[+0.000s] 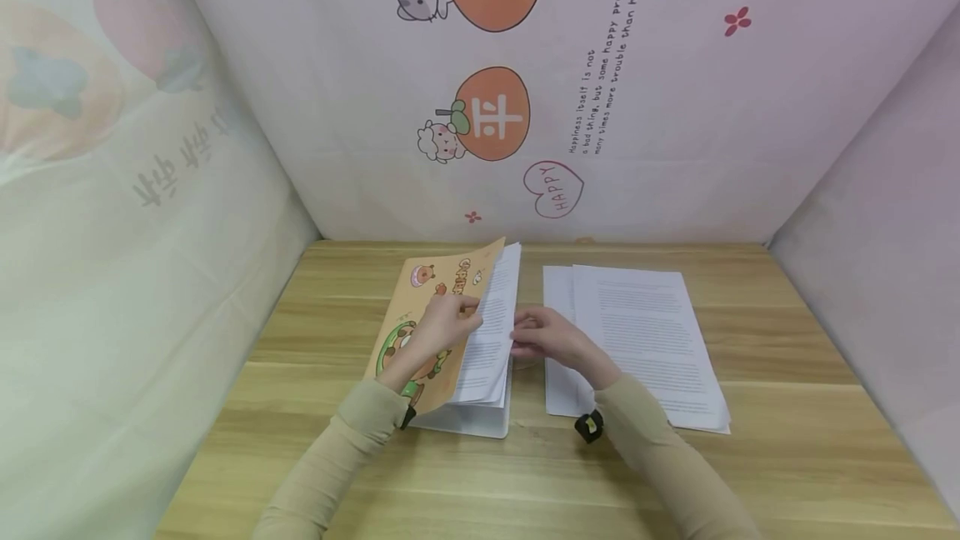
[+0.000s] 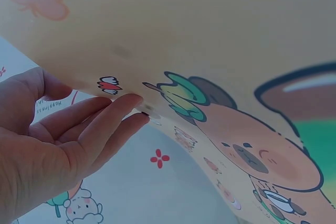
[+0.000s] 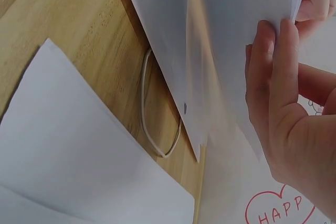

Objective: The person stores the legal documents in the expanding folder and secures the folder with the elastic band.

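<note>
An orange folder point(image 1: 397, 298) with cartoon animals on its cover stands partly open on the table, left of the middle. Printed sheets point(image 1: 491, 340) rise inside it, over a pale back cover point(image 1: 472, 422). My left hand point(image 1: 442, 325) pinches the free edge of the orange cover, and in the left wrist view its fingers lie along that edge. From the other side, my right hand point(image 1: 551, 336) pinches the right edge of the sheets; the right wrist view shows two fingertips point(image 3: 286, 30) against the paper.
A stack of loose printed sheets point(image 1: 648, 332) lies on the table to the right, its layers slightly offset. A thin pale elastic loop point(image 3: 143, 108) sticks out from the folder towards that stack. Behind the wooden table point(image 1: 480, 482) hangs a printed white cloth point(image 1: 660, 148).
</note>
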The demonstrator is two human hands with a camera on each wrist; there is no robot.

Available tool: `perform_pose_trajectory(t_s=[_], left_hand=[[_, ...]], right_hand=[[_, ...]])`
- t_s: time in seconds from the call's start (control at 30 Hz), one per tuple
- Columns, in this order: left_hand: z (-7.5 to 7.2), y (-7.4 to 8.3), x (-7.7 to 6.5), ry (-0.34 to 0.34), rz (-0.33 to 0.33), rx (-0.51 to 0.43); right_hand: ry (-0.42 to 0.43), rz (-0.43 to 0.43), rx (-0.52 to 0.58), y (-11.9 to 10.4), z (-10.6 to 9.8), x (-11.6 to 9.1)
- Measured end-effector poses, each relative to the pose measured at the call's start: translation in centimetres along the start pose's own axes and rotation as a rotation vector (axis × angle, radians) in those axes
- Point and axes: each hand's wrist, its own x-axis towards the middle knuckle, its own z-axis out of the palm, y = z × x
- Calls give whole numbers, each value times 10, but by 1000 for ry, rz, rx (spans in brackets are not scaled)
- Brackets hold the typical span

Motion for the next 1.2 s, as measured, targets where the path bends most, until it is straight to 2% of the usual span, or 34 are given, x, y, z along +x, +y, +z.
perform_pose_trajectory(t_s=[0.37, 0.67, 1.03, 1.2], left_hand=[[1, -1, 1, -14, 10, 9], [0, -2, 1, -18, 6, 9], [-1, -1, 1, -24, 9, 10], [1, -1, 1, -37, -4, -8]], right_hand=[[16, 18, 7, 1, 12, 11], [37, 35, -43, -4, 16, 16], [50, 45, 4, -9, 29, 19], [70, 57, -18, -12, 33, 19]])
